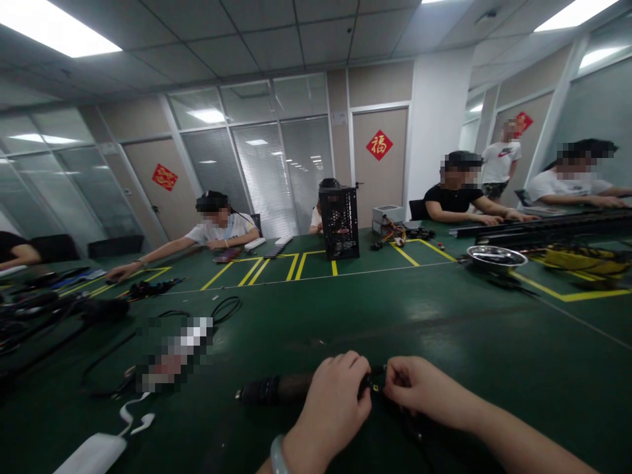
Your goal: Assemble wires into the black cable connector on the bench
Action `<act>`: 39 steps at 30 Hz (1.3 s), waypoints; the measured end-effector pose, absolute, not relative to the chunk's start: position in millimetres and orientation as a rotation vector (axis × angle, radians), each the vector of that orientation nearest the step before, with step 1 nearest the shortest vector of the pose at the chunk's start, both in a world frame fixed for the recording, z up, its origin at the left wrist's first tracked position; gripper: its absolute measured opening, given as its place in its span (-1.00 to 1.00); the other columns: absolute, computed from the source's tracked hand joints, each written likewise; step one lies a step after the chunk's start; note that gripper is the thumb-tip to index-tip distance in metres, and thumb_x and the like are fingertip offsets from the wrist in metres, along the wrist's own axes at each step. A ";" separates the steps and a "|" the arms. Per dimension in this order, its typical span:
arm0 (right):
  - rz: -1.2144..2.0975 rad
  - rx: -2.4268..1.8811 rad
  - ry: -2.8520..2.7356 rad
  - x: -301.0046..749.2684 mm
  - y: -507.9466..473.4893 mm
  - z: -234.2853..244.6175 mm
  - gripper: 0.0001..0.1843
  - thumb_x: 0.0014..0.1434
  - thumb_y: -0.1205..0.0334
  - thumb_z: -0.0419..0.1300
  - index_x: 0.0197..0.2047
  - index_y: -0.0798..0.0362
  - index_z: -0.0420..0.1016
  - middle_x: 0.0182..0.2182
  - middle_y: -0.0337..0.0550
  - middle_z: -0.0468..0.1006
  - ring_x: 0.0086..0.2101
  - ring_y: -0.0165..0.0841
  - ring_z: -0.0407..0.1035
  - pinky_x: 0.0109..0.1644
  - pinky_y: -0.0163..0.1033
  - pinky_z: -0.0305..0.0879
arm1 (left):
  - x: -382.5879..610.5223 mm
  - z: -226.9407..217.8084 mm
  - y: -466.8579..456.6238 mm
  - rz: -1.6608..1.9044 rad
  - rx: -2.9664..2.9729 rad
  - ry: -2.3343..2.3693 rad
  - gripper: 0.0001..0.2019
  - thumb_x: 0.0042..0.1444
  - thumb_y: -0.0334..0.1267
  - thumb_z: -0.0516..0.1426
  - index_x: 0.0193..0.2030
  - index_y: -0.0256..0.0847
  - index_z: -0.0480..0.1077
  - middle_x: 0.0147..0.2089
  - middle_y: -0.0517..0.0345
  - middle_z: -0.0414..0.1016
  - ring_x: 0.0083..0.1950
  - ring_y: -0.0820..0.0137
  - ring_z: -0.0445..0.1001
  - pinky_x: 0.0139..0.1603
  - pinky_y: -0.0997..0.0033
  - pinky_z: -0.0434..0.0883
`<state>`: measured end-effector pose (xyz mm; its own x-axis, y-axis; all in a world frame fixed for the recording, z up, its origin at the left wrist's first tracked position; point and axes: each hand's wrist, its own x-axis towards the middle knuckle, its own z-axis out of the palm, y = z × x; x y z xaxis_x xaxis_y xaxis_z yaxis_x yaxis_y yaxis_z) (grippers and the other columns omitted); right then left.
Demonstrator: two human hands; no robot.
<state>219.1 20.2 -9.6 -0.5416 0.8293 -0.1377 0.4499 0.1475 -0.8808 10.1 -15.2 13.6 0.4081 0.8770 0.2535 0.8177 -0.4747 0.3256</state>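
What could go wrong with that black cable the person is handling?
The small black connector, pinched between the right hand and left hand, could slip, perhaps. The black sleeved cable might roll on the green mat. The loose black cable nearby could snag it.

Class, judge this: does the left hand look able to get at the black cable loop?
Probably yes: only green mat lies between the left hand and the cable loop, though it now holds a black part.
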 end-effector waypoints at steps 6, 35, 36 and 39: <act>1.307 -1.218 -2.005 215.5 21.0 -18.4 -0.89 0.18 0.21 0.15 -0.32 0.07 0.35 -0.51 -0.33 0.44 -0.58 -0.51 0.27 -0.56 -0.48 0.14 | 11.4 11.3 -14.2 0.584 2.511 1.522 -0.80 0.07 -0.40 0.10 -0.17 -0.05 0.31 -0.17 0.25 0.38 -0.15 0.31 0.35 -0.14 0.30 0.24; 0.875 -1.269 -2.207 205.0 12.8 -10.5 -0.95 0.10 0.36 0.13 -0.38 0.04 0.36 -0.51 -0.33 0.44 -0.47 -0.45 0.32 -0.44 -0.42 0.10 | 8.7 10.1 -14.6 0.582 2.473 1.556 -0.78 0.02 -0.42 0.06 -0.18 -0.11 0.32 -0.20 0.22 0.41 -0.16 0.31 0.35 -0.13 0.32 0.24; 0.857 -1.273 -2.223 203.8 12.5 -10.9 -0.95 0.10 0.36 0.13 -0.37 0.04 0.37 -0.50 -0.33 0.45 -0.48 -0.45 0.32 -0.44 -0.42 0.09 | 8.6 9.8 -14.1 0.580 2.473 1.561 -0.80 0.03 -0.42 0.06 -0.18 -0.11 0.32 -0.20 0.22 0.40 -0.16 0.31 0.35 -0.14 0.32 0.24; 0.814 -1.296 -2.247 201.0 11.8 -10.9 -0.96 0.10 0.35 0.14 -0.36 0.02 0.39 -0.50 -0.33 0.47 -0.48 -0.45 0.33 -0.43 -0.41 0.08 | 8.2 8.7 -12.5 0.569 2.474 1.569 -0.84 0.07 -0.40 0.06 -0.19 -0.11 0.33 -0.21 0.24 0.40 -0.17 0.33 0.36 -0.14 0.34 0.24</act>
<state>201.0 11.8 -10.9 -0.4775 0.8762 0.0659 0.6306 0.3940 -0.6686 8.2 -12.5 8.7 0.3781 0.8963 0.2315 0.8366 -0.4379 0.3291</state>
